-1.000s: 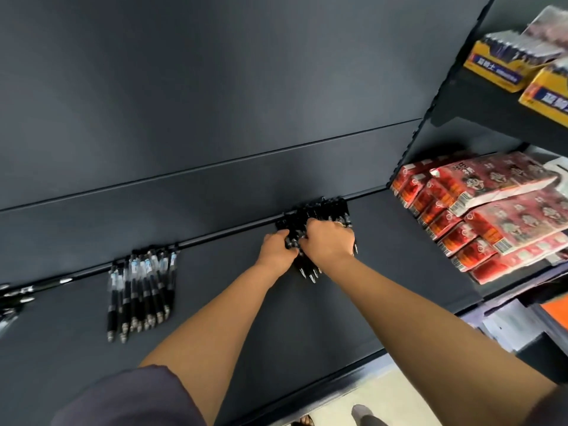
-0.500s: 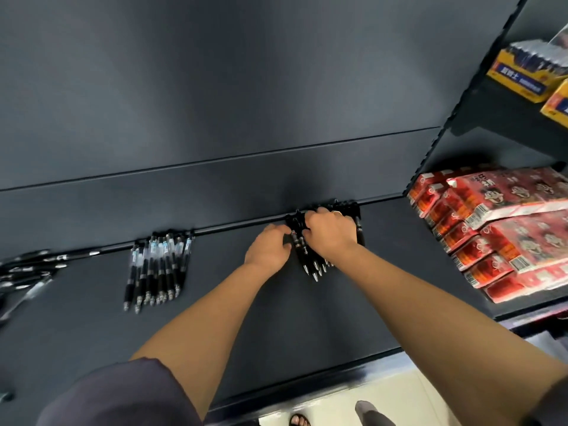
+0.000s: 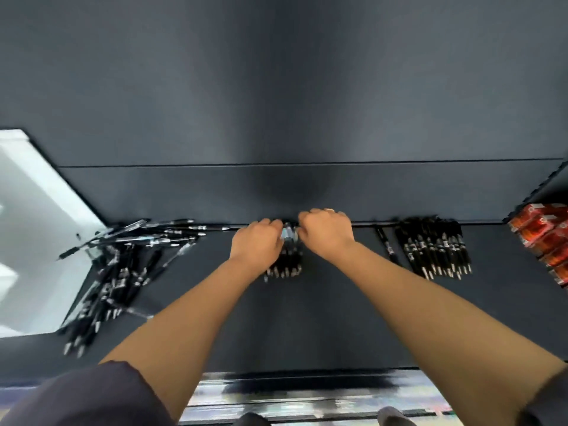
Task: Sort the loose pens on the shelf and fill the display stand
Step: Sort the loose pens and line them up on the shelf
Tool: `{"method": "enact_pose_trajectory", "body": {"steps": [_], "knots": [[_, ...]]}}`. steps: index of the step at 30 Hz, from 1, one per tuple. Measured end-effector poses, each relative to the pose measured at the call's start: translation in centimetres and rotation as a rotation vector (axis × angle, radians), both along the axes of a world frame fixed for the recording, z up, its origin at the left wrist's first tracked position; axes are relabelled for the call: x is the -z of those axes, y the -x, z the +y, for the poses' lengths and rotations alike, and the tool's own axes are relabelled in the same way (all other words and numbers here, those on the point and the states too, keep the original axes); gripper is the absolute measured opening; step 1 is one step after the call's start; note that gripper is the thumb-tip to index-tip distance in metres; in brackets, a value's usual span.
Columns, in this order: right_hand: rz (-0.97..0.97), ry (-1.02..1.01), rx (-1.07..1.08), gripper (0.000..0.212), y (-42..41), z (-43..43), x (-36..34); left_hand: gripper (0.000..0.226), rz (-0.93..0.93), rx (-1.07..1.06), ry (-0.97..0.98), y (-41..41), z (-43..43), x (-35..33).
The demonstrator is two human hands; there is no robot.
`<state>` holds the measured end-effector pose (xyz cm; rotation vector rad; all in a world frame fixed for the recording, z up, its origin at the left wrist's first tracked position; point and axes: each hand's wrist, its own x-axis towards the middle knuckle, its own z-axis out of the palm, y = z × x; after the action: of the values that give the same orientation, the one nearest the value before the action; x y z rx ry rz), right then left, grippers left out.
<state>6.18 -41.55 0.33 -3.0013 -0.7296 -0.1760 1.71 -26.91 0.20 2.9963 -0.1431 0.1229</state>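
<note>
Two hands are closing on one small bunch of pens [image 3: 284,265], which is lying on the shelf [image 3: 307,321] with its far end at the back wall. The left hand [image 3: 256,241] is curling its fingers over the bunch's upper ends from one side. The right hand [image 3: 327,233] is pressing in with curled fingers from the other, so the bunch is sitting squarely between them, neither hand nearer. Its pens are running lengthwise from the wall toward the person, tips nearest the person, so any squaring-up is probably working along that line. Well left of the bunch a loose heap of pens [image 3: 123,272] is sprawling at mixed angles. To its right a single pen [image 3: 385,244] and a tidy row of pens [image 3: 436,253] are lying roughly parallel to it, with red packets [image 3: 544,238] beyond.
</note>
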Motion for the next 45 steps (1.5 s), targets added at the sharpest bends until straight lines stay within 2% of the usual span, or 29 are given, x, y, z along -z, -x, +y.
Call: {"method": "enact_pose_trajectory", "body": {"steps": [3, 8, 12, 16, 24, 27, 31, 35, 38, 42, 45], "knots": [[0.031, -0.014, -0.055, 0.026, 1.4, 6.9, -0.4, 0.02, 0.007, -0.021, -0.067, 2.0, 6.4, 0.0], [0.175, -0.027, -0.118, 0.024, 3.5, 15.7, -0.3, 0.017, 0.046, -0.121, -0.013, 4.7, 15.5, 0.7], [0.37, 0.034, -0.125, 0.019, 4.1, 19.9, 0.4, 0.017, 0.12, -0.196, 0.022, 6.3, 21.2, 1.7], [0.402, 0.046, -0.141, 0.019, 4.0, 23.0, 1.2, 0.023, 0.136, -0.254, 0.043, 7.3, 24.5, 2.6], [0.372, 0.108, -0.153, 0.036, 2.1, 27.3, 3.2, 0.027, 0.111, -0.266, 0.035, 6.7, 27.6, 3.6], [0.402, 0.156, -0.117, 0.036, 1.9, 28.3, 4.0, 0.03, 0.146, -0.275, 0.084, 6.3, 28.3, 4.2], [0.302, 0.183, -0.105, 0.034, 1.9, 28.7, 4.6, 0.033, 0.167, -0.288, 0.131, 5.7, 28.5, 4.9], [0.32, 0.19, -0.098, 0.025, 1.4, 28.2, 4.5, 0.027, 0.147, -0.296, 0.136, 5.1, 28.5, 5.2], [0.326, 0.098, -0.039, 0.024, 0.8, 27.2, 4.2, 0.019, 0.137, -0.275, 0.066, 4.6, 28.0, 5.3], [0.249, 0.044, -0.004, 0.031, 0.1, 25.9, 3.8, 0.031, 0.209, -0.265, -0.074, 3.9, 26.4, 5.7], [0.273, 0.019, 0.033, 0.03, -0.2, 24.9, 3.8, 0.034, 0.25, -0.282, -0.141, 3.5, 25.5, 6.1]]}}
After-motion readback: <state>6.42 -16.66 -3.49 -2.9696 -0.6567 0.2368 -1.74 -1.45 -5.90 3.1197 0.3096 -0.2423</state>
